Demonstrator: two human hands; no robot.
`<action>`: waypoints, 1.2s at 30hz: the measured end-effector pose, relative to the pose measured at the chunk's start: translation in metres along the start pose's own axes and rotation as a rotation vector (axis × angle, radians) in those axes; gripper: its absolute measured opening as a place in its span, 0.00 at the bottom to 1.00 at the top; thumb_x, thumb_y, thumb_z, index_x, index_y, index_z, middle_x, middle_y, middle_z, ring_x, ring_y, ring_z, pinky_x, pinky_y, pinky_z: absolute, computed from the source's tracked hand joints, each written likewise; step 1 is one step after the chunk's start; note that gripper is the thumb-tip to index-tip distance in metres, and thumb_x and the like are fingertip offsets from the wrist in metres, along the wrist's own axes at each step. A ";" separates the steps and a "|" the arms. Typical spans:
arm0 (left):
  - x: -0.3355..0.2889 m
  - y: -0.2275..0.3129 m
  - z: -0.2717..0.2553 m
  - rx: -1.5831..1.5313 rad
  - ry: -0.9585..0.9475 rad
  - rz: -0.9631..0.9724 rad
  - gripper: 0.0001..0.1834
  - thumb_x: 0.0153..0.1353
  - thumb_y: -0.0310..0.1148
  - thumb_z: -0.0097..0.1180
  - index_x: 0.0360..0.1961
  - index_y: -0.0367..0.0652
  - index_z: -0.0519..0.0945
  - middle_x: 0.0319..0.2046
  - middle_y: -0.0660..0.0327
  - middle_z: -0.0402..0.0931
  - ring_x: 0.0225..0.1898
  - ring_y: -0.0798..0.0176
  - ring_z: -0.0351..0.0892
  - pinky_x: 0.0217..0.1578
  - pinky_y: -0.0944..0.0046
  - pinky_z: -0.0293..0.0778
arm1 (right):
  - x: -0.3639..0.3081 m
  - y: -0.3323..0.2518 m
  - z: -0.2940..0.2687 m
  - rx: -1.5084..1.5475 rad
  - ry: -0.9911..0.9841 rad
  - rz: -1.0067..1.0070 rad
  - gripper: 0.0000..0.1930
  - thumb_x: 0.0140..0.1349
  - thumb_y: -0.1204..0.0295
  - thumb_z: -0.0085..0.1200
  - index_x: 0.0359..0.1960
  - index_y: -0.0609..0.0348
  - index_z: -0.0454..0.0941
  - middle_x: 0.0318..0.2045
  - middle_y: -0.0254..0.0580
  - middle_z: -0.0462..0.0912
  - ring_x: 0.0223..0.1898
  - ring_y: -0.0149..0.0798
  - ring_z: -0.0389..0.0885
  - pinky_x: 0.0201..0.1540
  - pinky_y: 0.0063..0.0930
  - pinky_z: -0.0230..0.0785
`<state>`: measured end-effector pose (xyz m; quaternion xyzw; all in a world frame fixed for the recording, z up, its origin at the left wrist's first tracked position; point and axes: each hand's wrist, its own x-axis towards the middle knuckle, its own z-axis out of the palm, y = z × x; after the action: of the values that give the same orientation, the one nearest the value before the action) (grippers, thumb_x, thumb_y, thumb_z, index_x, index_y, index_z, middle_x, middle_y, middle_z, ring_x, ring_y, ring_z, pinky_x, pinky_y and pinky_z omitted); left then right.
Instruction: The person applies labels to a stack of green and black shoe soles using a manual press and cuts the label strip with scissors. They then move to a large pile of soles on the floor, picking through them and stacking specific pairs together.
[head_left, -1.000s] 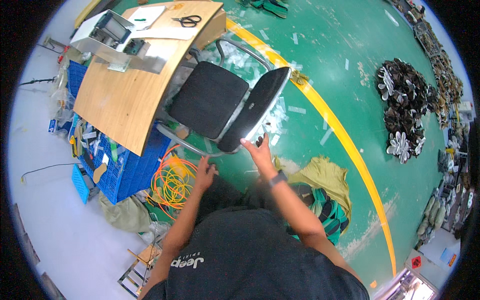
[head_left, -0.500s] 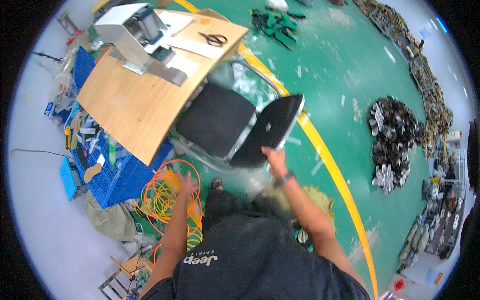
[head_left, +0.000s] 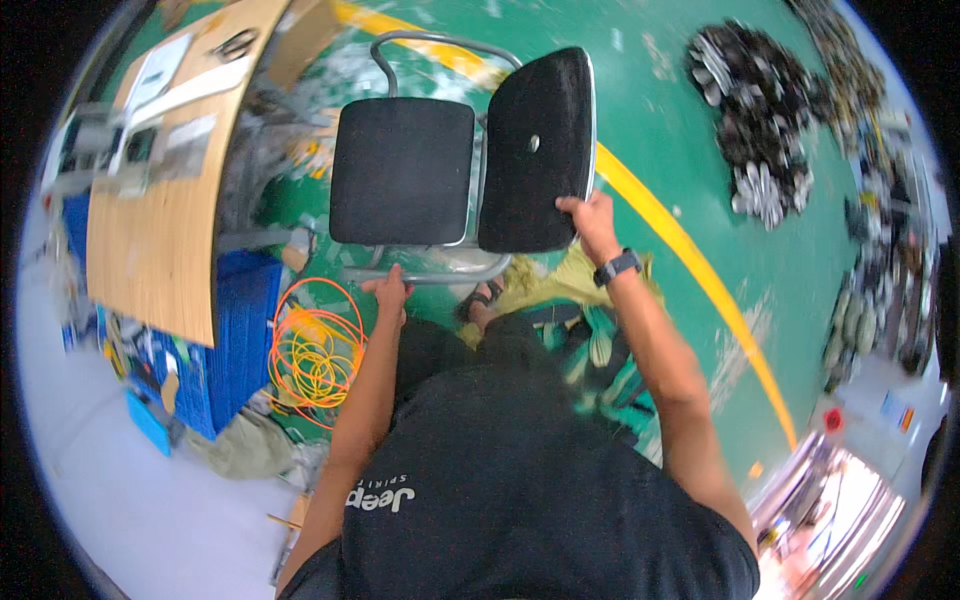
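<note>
A chair (head_left: 402, 170) with a black padded seat and a grey tubular metal frame stands in front of me. Its black backrest (head_left: 535, 150) is on the right side. With thumb and fingers, my right hand (head_left: 595, 222) grips the near edge of this backrest; a dark watch is on that wrist. Lower and to the left, my left hand (head_left: 392, 287) is closed at the near tube (head_left: 440, 277) of the chair frame, its fingers partly hidden by the tube.
To the left stands a wooden table (head_left: 150, 240) with scissors (head_left: 236, 45) on it, a blue crate (head_left: 245, 330) beside it. Coiled orange and yellow hose (head_left: 320, 360) lies left of my legs. Yellow-green cloth (head_left: 560, 285) lies near my feet. Dark items are piled (head_left: 755, 120) at right.
The chair has come away from the table and turned. My left hand has moved from beside the hose onto the chair's frame. My right hand keeps hold of the backrest.
</note>
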<state>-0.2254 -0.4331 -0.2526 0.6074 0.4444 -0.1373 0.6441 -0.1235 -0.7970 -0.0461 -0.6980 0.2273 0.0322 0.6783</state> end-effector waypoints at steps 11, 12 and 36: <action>-0.007 0.050 0.065 0.940 -0.914 0.506 0.11 0.55 0.29 0.49 0.32 0.37 0.82 0.31 0.58 0.82 0.30 0.66 0.75 0.36 0.66 0.70 | -0.096 0.085 -0.099 -0.138 0.526 -0.290 0.36 0.51 0.62 0.62 0.58 0.67 0.59 0.54 0.57 0.70 0.55 0.47 0.70 0.57 0.38 0.61; -0.027 0.063 0.060 0.965 -0.975 0.366 0.11 0.54 0.27 0.46 0.29 0.37 0.83 0.27 0.59 0.81 0.29 0.66 0.75 0.35 0.67 0.71 | -0.130 0.090 -0.069 -0.100 0.552 -0.114 0.38 0.52 0.60 0.62 0.59 0.68 0.56 0.55 0.59 0.68 0.56 0.48 0.68 0.59 0.39 0.59; -0.055 -0.036 -0.042 1.540 -1.302 0.236 0.10 0.61 0.26 0.45 0.37 0.40 0.80 0.24 0.65 0.76 0.27 0.72 0.74 0.29 0.70 0.71 | -0.584 0.364 0.043 0.041 1.050 0.662 0.28 0.55 0.61 0.58 0.50 0.70 0.65 0.23 0.48 0.79 0.26 0.46 0.79 0.31 0.33 0.71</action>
<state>-0.2993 -0.4232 -0.2300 0.7043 -0.2650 -0.6262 0.2039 -0.7659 -0.5872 -0.1829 -0.5001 0.7357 -0.1112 0.4430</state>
